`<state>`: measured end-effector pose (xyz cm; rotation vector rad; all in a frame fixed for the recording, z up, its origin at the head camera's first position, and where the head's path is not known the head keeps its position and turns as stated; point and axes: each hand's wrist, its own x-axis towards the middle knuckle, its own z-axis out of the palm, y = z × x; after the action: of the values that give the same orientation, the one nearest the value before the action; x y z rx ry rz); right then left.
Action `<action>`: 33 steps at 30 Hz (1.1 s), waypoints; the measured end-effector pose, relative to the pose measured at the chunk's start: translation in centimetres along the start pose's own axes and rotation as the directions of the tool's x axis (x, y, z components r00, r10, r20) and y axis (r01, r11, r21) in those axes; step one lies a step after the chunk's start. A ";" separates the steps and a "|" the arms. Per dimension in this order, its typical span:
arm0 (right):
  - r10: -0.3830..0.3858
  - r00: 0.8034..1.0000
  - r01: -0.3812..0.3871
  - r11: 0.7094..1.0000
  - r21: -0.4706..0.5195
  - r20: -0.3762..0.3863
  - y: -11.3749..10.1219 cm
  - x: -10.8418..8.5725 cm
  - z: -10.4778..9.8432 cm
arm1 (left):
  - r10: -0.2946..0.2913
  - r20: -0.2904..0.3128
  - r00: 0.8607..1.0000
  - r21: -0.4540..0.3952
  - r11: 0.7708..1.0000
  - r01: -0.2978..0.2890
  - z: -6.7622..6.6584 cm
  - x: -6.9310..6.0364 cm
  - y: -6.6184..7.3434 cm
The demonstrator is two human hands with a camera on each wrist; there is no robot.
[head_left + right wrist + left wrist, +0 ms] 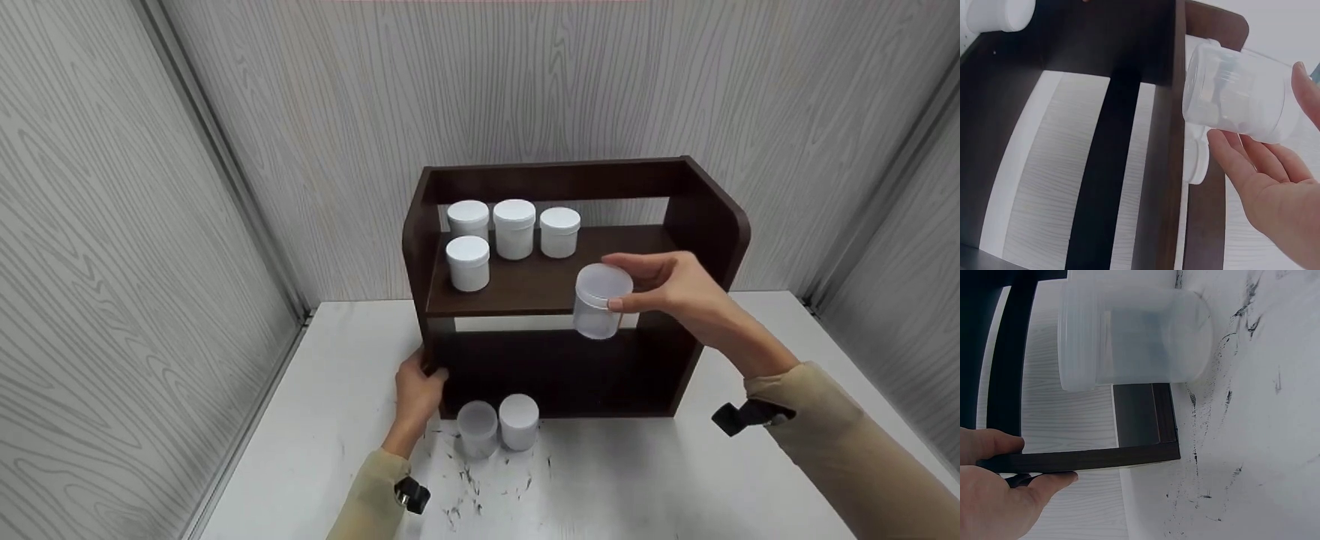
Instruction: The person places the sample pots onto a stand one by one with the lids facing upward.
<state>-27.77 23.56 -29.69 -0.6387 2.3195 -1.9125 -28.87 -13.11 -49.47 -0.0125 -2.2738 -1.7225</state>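
My right hand [675, 289] pinches a translucent lidded jar [598, 319] between thumb and fingers, upright in front of the upper shelf of a dark brown rack [525, 289]. In the right wrist view the same jar [1235, 93] lies between the thumb and fingers of the hand [1280, 185]. My left hand [418, 390] grips the rack's left side panel low down; in the left wrist view thumb and fingers of the hand [1010, 495] are on both faces of the panel [1100, 458].
Several white-lidded jars stand on the upper shelf's left and middle, one at the front left [469, 264]. A translucent jar [478, 430] and a white jar [519, 422] stand on the white table [337, 420] before the rack. Wood-patterned walls [360, 135] surround the table.
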 end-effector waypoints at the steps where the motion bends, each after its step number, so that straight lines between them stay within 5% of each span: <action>1: 0.001 1.000 -0.001 1.000 0.017 0.003 -0.2 0.1 -0.2 | -0.005 0.002 1.000 0.001 1.000 0.005 0.0 0.0 0.0; 5: 0.002 1.000 -0.002 0.998 0.067 0.000 -0.8 0.7 -0.8 | -0.010 0.004 1.000 0.005 1.000 0.010 0.1 -0.1 0.1; 19: -0.015 1.000 0.015 1.000 0.008 -0.025 -1.5 3.9 -3.1 | -0.018 -0.001 1.000 0.018 1.000 0.018 0.0 0.1 -0.2; 33: 0.084 0.993 -0.085 0.996 -0.018 -0.083 -1.0 7.3 -4.9 | -0.019 0.009 1.000 -0.003 1.000 0.019 0.0 0.0 0.0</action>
<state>-35.64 25.31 -26.11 -0.4643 2.3768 -1.9143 -28.88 -13.16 -49.49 0.0010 -2.2848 -1.7392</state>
